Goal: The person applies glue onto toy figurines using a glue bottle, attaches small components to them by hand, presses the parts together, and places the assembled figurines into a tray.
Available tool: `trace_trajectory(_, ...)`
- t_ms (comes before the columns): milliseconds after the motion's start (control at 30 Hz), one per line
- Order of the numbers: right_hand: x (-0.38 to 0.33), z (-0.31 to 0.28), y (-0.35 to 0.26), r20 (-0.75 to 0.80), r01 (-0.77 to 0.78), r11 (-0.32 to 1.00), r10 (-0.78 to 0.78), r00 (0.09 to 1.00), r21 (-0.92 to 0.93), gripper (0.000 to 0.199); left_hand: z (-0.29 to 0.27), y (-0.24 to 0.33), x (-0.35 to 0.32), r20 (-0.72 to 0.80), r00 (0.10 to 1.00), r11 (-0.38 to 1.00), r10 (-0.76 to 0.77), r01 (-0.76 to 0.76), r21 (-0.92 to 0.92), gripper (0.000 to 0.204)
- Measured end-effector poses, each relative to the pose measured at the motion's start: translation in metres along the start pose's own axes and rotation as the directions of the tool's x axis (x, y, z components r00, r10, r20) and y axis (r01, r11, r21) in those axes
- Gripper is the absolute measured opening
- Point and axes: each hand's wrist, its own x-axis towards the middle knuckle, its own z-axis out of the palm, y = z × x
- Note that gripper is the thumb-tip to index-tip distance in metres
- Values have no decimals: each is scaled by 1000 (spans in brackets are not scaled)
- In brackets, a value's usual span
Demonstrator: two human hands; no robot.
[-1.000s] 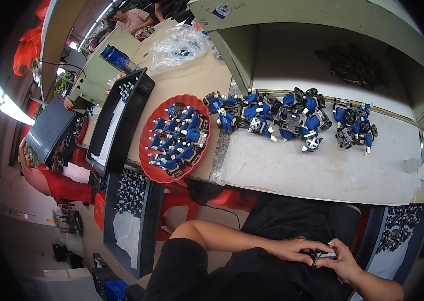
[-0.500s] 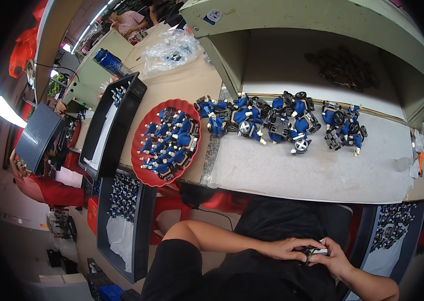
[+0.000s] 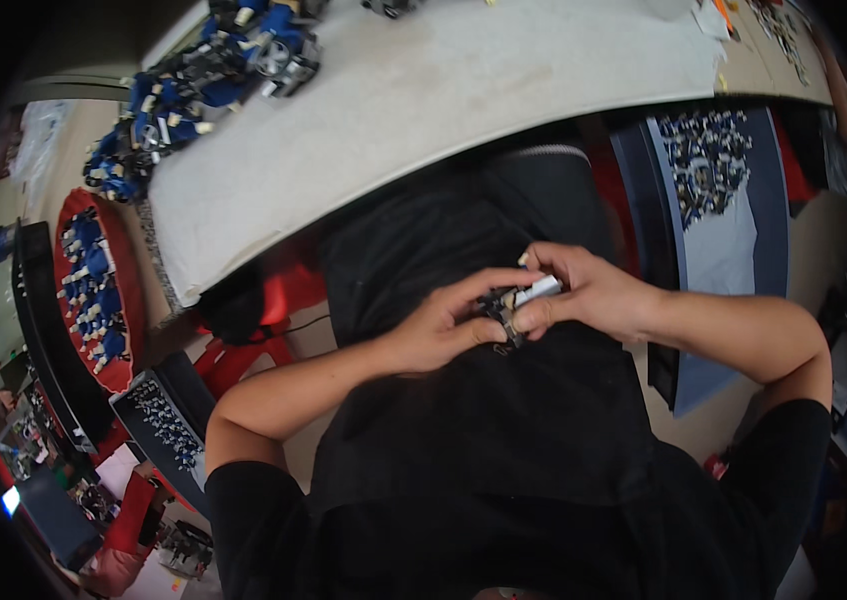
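Over my lap, my left hand (image 3: 443,325) grips a small black toy vehicle part (image 3: 496,304) between thumb and fingers. My right hand (image 3: 588,292) closes on the same part from the other side, its thumb pressing against it. A small white block (image 3: 540,289) sticks out between the right thumb and fingers; whether it is joined to the black part, I cannot tell. My fingers hide much of the part.
On the white-covered table (image 3: 423,90) lies a heap of blue-and-black toy figures with wheels (image 3: 203,75). A red scalloped tray (image 3: 121,372) of figures stands at left. A grey bin (image 3: 771,230) with small parts is on my right; another bin (image 3: 158,425) is at lower left. A co-worker's red sleeve (image 3: 133,510) shows.
My view has swung down and to the right, so the table now sits higher and my lap fills the middle. Both hands still hold the black part together.
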Motion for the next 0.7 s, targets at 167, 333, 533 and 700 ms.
trace_trajectory(167,-3,-2,-4,-37,-58,998,57,998,-23,30,-3,-5,6,40,999,1000,11,-11,-3,51)
trace_trajectory(333,-6,2,7,-35,-88,995,86,996,-45,28,4,-12,0,25,1000,1000,5,-6,27,51)
trace_trajectory(533,-8,1,11,-19,-59,998,58,998,-23,31,3,-12,0,47,999,999,-6,5,35,51)
trace_trajectory(700,-7,3,9,-26,21,999,-21,999,-31,33,1,-11,0,57,997,994,55,-60,89,51)
